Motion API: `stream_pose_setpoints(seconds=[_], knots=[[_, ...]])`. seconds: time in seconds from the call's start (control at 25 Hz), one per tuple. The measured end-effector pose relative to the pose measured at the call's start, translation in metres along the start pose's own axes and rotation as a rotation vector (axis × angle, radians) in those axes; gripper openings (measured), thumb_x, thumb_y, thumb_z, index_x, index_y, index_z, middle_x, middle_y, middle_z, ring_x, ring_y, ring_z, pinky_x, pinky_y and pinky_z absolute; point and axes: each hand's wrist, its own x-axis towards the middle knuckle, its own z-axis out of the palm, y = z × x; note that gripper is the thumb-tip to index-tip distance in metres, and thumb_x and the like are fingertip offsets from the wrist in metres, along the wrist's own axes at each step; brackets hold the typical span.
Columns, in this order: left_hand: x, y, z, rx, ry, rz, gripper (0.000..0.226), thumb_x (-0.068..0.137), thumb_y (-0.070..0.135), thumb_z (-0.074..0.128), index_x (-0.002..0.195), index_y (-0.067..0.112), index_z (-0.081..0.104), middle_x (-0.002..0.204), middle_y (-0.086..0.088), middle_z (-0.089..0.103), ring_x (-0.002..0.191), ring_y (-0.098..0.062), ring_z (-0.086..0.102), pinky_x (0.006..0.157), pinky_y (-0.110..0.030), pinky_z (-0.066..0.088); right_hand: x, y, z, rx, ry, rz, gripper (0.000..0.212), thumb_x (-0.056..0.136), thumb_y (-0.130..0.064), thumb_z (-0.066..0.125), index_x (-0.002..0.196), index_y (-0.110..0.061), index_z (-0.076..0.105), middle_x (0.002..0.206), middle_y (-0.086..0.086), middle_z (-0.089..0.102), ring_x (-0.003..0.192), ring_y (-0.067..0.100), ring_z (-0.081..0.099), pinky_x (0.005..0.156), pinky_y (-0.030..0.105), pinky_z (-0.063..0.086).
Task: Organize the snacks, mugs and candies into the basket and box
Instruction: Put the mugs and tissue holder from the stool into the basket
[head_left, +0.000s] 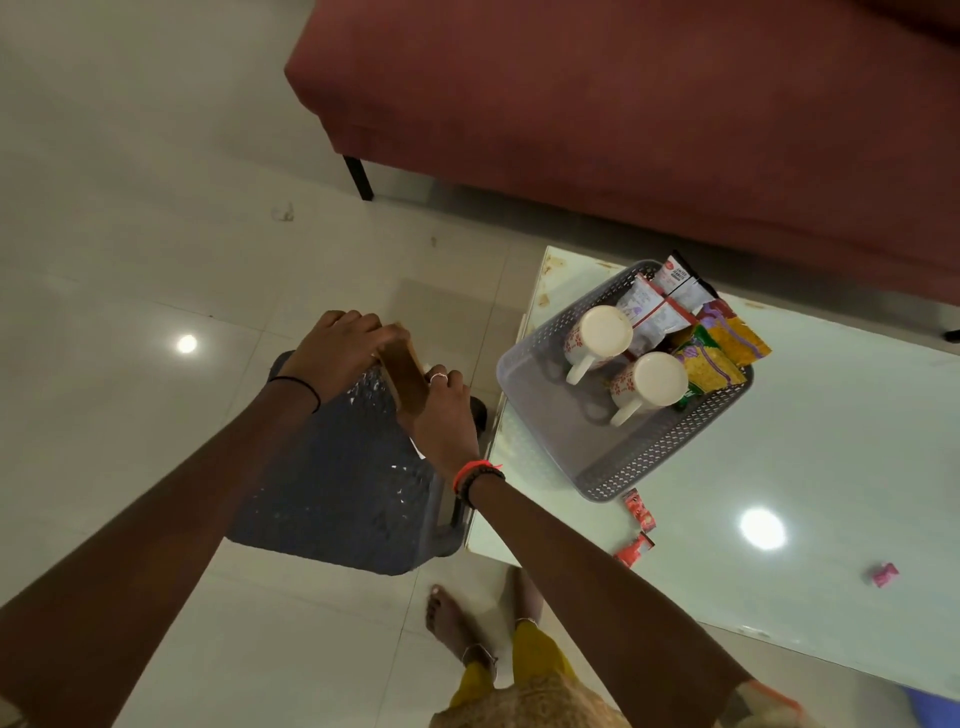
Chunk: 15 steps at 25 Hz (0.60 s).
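Sofa (649, 114): big and red, far ahead of both hands.
Worktop (831, 467): pale and shiny, to the right of both hands.
Dark stool (337, 493): stands on the floor, right under the hands, just beside the worktop edge.
Basket (550, 415): grey with little holes, on the worktop, to the right of the right hand and near it.
Mugs (597, 332): two white ones with red flowers, inside the basket, lying mouth toward the camera.
Snacks (722, 348): yellow, white and purple packs, stuffed in the far side of the basket.
Box (402, 376): brown and thin, held over the stool; its long side runs from the left hand to the right hand.
Left hand (337, 348): closed on the far end of the box.
Right hand (447, 415): closed on the near end of the box.
Candies (641, 512): two red ones and a pink one sit loose on the worktop, to the right of the right hand, closer to me than the basket.
Nearer hand: the right hand is closer to the candies, so I think it should get them.
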Motion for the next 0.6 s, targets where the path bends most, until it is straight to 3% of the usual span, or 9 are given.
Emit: stream_pose_setpoints(seconds=[0.12,0.24,0.36,0.6], knots=[[0.012,0.018,-0.024,-0.016,0.020,0.062,0.045,0.086,0.012,0.057,0.128,0.027,0.050,0.105,-0.006,0.061,0.099,-0.029,0.055,0.093,-0.040,0.038,-0.010,0.009,-0.026,0.076,0.085,0.020,0.047,0.082,-0.023,0.066,0.124,-0.006,0.051,0.120,0.013,0.051,0.108,0.029,0.051,0.089,0.031,0.046],[0.031,0.049,-0.038,-0.074,0.042,0.125,0.041,0.087,0.018,0.055,0.127,0.027,0.050,0.105,-0.003,0.063,0.099,-0.026,0.055,0.090,-0.038,0.038,-0.023,0.034,-0.059,0.055,0.180,-0.012,0.040,0.083,-0.013,0.062,0.122,-0.003,0.054,0.121,0.017,0.055,0.110,0.034,0.051,0.091,0.039,0.048],[0.052,0.092,-0.034,-0.136,0.050,0.213,0.039,0.086,0.021,0.057,0.125,0.026,0.051,0.110,-0.003,0.063,0.102,-0.025,0.056,0.090,-0.037,0.039,-0.034,0.068,-0.087,0.032,0.276,0.039,0.042,0.086,-0.017,0.064,0.125,-0.005,0.054,0.121,0.016,0.055,0.109,0.031,0.054,0.091,0.036,0.050],[0.088,0.164,0.021,-0.085,-0.008,0.270,0.045,0.083,0.021,0.062,0.126,0.027,0.047,0.122,-0.001,0.058,0.111,-0.021,0.054,0.094,-0.034,0.040,-0.038,0.140,-0.107,-0.030,0.241,0.172,0.045,0.089,-0.010,0.059,0.133,-0.007,0.048,0.130,0.014,0.051,0.119,0.029,0.051,0.096,0.034,0.048]])
